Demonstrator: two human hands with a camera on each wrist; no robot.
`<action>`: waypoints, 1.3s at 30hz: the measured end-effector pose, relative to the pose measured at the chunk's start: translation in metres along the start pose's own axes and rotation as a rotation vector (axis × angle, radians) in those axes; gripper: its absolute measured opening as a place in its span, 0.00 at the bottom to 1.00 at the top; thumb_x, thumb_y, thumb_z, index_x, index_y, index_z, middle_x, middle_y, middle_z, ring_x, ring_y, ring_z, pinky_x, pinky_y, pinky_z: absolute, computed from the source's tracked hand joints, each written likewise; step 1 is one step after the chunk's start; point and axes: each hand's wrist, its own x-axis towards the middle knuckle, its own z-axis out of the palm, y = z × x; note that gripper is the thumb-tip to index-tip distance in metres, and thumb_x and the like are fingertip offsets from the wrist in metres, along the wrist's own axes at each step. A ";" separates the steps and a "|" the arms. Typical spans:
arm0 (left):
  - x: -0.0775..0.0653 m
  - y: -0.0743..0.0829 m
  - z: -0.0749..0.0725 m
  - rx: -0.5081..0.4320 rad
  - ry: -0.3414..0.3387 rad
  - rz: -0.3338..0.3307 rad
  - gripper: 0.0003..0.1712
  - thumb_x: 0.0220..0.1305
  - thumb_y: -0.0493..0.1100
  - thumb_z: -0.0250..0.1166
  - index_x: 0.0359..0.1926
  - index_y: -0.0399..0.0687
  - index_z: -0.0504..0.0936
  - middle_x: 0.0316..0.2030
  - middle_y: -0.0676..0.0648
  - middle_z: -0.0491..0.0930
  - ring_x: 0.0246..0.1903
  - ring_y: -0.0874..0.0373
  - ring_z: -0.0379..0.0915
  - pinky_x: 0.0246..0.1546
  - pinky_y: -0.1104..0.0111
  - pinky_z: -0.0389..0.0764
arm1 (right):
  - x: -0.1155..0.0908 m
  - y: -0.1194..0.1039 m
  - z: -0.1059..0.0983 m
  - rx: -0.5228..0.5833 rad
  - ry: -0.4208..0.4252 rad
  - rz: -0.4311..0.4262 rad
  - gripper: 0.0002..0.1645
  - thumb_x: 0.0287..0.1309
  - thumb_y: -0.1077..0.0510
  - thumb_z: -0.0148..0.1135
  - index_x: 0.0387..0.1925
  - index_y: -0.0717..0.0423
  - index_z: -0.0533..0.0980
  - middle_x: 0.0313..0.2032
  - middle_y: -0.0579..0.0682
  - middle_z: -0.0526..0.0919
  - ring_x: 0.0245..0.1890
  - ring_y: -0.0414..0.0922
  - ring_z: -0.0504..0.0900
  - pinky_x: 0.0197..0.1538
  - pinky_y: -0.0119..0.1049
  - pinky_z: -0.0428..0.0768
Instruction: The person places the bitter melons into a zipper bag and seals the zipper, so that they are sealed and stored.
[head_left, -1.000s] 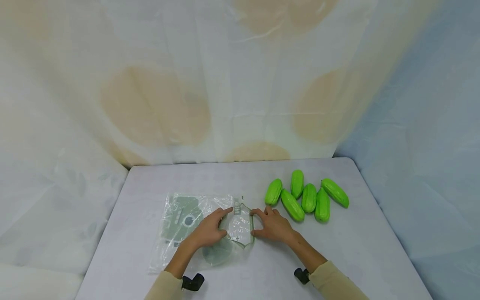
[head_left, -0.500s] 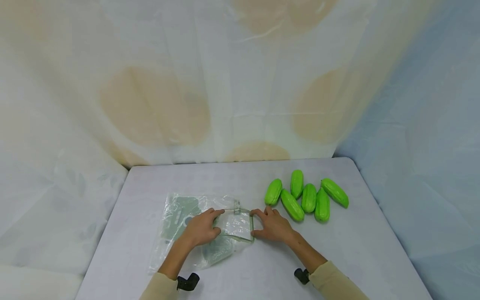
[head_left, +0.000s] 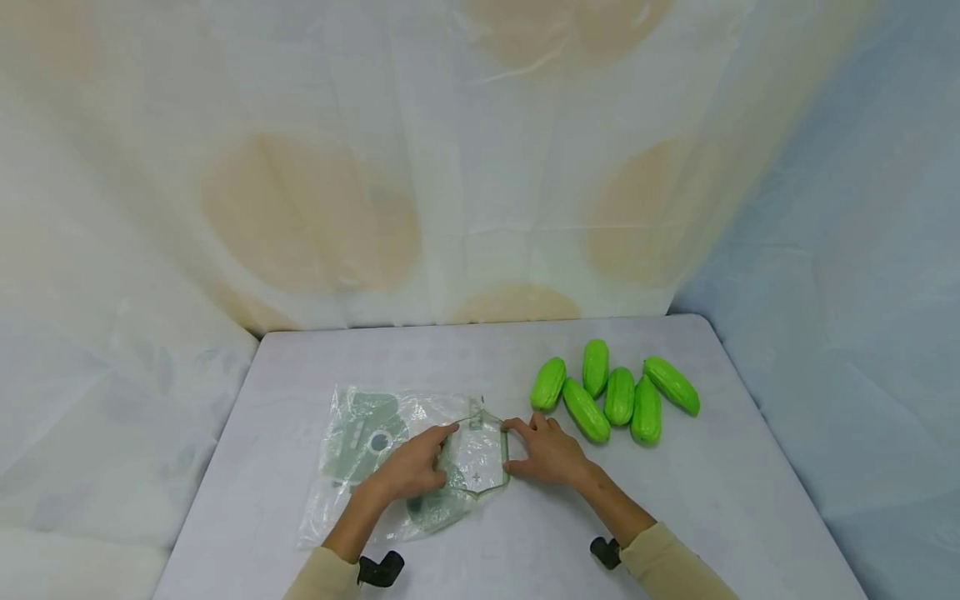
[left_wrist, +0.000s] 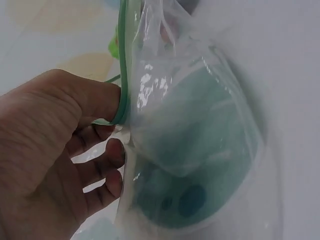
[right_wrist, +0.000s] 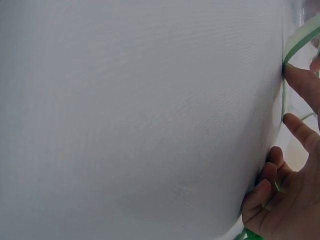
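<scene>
- Clear plastic bag (head_left: 386, 429) with grey-green printing lies on the pale bench (head_left: 390, 358), in front of the person; its mouth, edged by a green rim (head_left: 506, 454), faces right and gapes in a rough six-sided outline.
- Left grip (head_left: 411, 465), the person's bare left hand, reaches over the bag to the left side of that mouth. Index finger and thumb are set apart there; the left wrist view shows the thumb against the green rim, with other fingers bent at the bag's edge. I cannot tell whether it pinches the plastic.
- Right grip (head_left: 551, 452), the bare right hand, is at the right end of the bag. Thumb and index finger touch the green rim at two separate spots, while the right wrist view shows the remaining fingers folded below. Whether it pinches, I cannot tell.
- Six green vegetables (head_left: 619, 396), glossy and elongated, lie clustered on the bench to the right of the bag and a little farther back, near the right grip.
- Beige sleeves (head_left: 671, 558) and black wrist fittings (head_left: 381, 569) show nearer the person than the bag.
- Hanging cloth (head_left: 312, 217) with tan blotches stands behind the bag, beyond the bench's far edge; a bluish sheet (head_left: 840, 333) hangs well to the bag's right.
</scene>
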 end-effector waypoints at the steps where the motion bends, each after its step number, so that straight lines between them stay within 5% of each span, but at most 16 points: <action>1: 0.001 0.002 0.002 -0.014 -0.003 0.012 0.48 0.47 0.33 0.63 0.74 0.41 0.63 0.56 0.45 0.77 0.44 0.57 0.71 0.48 0.59 0.76 | 0.000 0.000 0.000 0.000 0.001 -0.002 0.40 0.51 0.37 0.74 0.65 0.37 0.72 0.39 0.50 0.67 0.40 0.49 0.71 0.26 0.40 0.70; 10: 0.009 0.017 0.005 -0.089 0.046 0.092 0.52 0.43 0.29 0.57 0.76 0.45 0.61 0.43 0.52 0.68 0.30 0.63 0.61 0.30 0.71 0.68 | 0.000 0.003 0.003 0.000 0.006 -0.007 0.41 0.51 0.36 0.74 0.67 0.37 0.72 0.39 0.49 0.67 0.39 0.48 0.70 0.26 0.38 0.70; 17: 0.011 0.024 0.005 -0.085 0.092 0.118 0.51 0.44 0.29 0.57 0.75 0.47 0.63 0.48 0.53 0.65 0.30 0.64 0.59 0.27 0.73 0.65 | -0.003 0.003 0.001 0.019 0.010 -0.022 0.42 0.51 0.37 0.74 0.66 0.39 0.72 0.39 0.50 0.66 0.38 0.48 0.70 0.26 0.39 0.70; 27: 0.017 0.027 0.008 -0.140 -0.023 0.112 0.42 0.50 0.29 0.58 0.70 0.42 0.70 0.41 0.50 0.74 0.33 0.62 0.65 0.34 0.72 0.70 | -0.004 0.003 0.000 0.016 0.016 -0.021 0.42 0.51 0.37 0.74 0.66 0.39 0.72 0.39 0.49 0.67 0.38 0.47 0.70 0.25 0.39 0.70; 33: 0.019 0.025 0.009 -0.136 -0.078 0.068 0.35 0.54 0.32 0.60 0.66 0.50 0.77 0.34 0.53 0.77 0.23 0.68 0.63 0.25 0.73 0.69 | -0.003 0.002 0.001 0.011 0.004 -0.016 0.42 0.51 0.36 0.74 0.67 0.39 0.72 0.38 0.49 0.66 0.38 0.48 0.69 0.25 0.39 0.69; 39: 0.022 0.025 0.004 -0.070 -0.081 0.038 0.32 0.55 0.34 0.60 0.62 0.58 0.80 0.28 0.58 0.76 0.24 0.67 0.66 0.25 0.72 0.70 | -0.002 0.002 0.000 0.013 0.010 -0.021 0.42 0.51 0.36 0.74 0.66 0.38 0.72 0.37 0.48 0.65 0.38 0.48 0.69 0.25 0.38 0.68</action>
